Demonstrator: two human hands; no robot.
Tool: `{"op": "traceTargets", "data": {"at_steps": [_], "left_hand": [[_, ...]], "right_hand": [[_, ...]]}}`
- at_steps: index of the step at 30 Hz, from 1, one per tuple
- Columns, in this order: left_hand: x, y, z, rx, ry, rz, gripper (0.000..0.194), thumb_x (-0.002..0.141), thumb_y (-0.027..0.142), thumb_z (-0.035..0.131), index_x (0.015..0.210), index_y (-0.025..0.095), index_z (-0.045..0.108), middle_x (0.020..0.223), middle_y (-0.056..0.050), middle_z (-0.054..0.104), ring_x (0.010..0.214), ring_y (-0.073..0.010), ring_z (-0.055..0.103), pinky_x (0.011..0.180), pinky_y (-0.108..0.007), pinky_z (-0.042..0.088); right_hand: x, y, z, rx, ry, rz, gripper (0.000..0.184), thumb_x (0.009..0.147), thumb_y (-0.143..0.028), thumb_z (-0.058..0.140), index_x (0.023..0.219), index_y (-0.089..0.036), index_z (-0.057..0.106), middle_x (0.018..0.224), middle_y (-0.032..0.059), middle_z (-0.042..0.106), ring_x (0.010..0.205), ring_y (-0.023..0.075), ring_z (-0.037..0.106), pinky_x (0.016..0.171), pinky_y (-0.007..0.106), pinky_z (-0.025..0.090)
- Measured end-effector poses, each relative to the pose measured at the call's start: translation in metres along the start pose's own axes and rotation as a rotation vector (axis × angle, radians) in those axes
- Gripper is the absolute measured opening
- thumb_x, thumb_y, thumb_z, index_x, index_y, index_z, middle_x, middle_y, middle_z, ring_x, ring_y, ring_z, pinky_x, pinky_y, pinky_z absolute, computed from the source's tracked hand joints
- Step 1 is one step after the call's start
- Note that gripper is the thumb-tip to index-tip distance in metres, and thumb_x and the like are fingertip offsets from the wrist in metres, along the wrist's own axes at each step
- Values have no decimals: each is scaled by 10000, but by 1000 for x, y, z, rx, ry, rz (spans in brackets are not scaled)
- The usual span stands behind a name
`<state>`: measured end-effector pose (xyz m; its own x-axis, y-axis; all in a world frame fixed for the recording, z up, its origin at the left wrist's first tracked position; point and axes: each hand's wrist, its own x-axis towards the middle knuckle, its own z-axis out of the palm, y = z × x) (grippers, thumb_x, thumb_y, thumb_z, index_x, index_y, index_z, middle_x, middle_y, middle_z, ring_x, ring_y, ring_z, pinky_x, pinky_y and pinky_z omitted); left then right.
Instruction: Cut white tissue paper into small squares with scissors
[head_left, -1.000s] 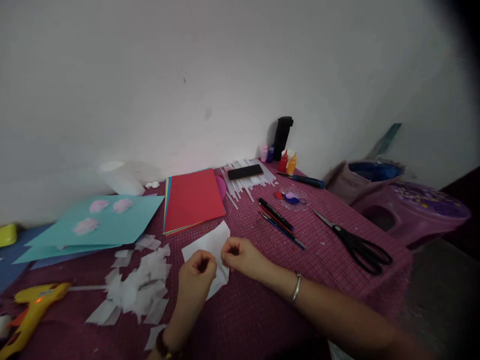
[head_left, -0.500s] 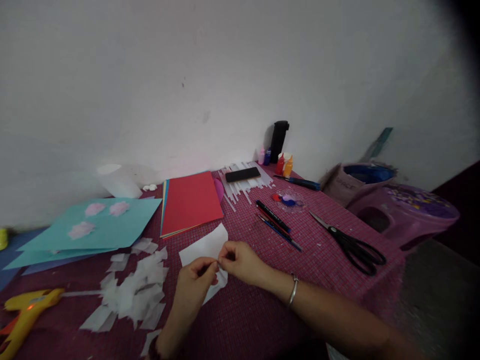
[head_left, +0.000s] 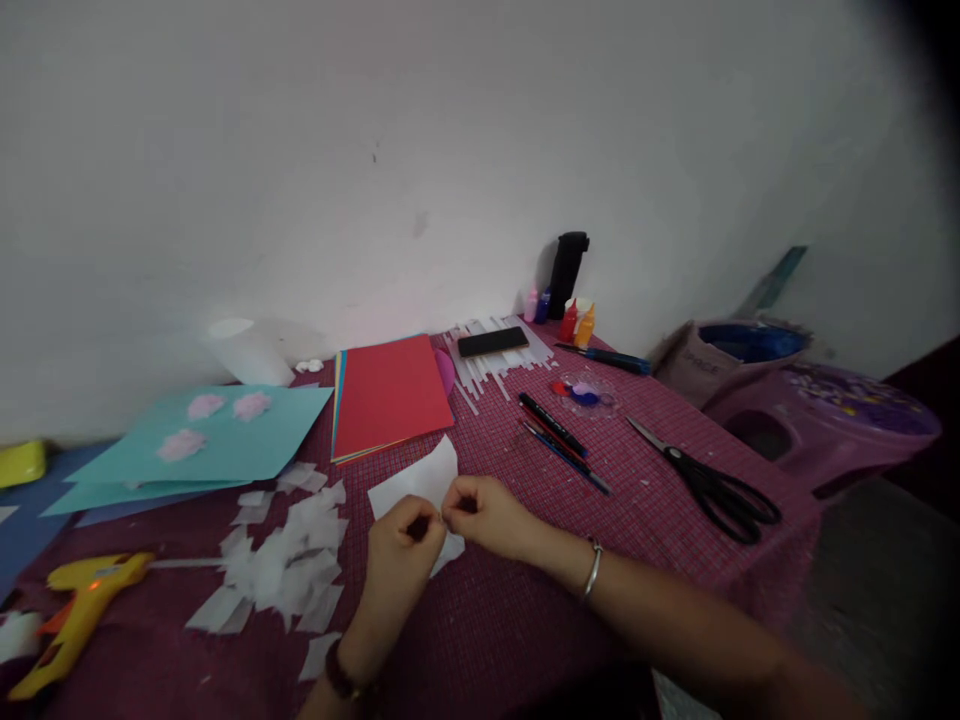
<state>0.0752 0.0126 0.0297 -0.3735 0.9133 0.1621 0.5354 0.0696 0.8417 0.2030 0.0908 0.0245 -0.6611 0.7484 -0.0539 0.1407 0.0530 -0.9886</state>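
Paper (head_left: 421,474), white sheet, lies beneath left hand (head_left: 403,550) and right hand (head_left: 491,515), whose fingertips pinch together, contents too small to tell; fine fingertip work seems in hand, calling next for steadiness.

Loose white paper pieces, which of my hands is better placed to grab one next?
Left, probably: your left hand is nearer the white paper pieces; your right hand is on its far side.
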Motion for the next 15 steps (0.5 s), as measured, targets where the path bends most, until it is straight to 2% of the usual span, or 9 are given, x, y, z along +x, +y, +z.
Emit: {"op": "traceTargets", "data": {"at_steps": [5,9,12,15], "left_hand": [[3,-5,-2,-204,18,-144,112,665,244,577,574,179,583,507,46,528,497,-115,492,499,-221,391],[3,-3,2,-470,-59,-310,165,643,320,676,680,161,648,588,15,631,533,-131,573,561,-254,485],[0,0,5,-560,-104,-327,181,629,314,714,690,149,670,609,1,651,570,-134,599,611,-264,514],[-1,-1,6,-536,-110,-308,178,641,319,707,693,150,688,612,-9,667,586,-144,612,622,-271,523]], "right_hand": [[3,-1,-6,97,-20,83,74,709,-130,522,645,-166,514,542,-51,545,441,77,460,454,194,389],[1,0,-12,118,-15,89,53,737,-161,541,685,-158,540,576,-44,581,451,67,488,464,181,406],[0,2,-11,117,-6,80,50,726,-130,547,683,-155,546,569,-53,568,459,64,489,472,178,405],[0,6,-7,99,9,68,73,700,-94,557,661,-154,545,533,-69,528,452,64,471,460,175,383]]}}
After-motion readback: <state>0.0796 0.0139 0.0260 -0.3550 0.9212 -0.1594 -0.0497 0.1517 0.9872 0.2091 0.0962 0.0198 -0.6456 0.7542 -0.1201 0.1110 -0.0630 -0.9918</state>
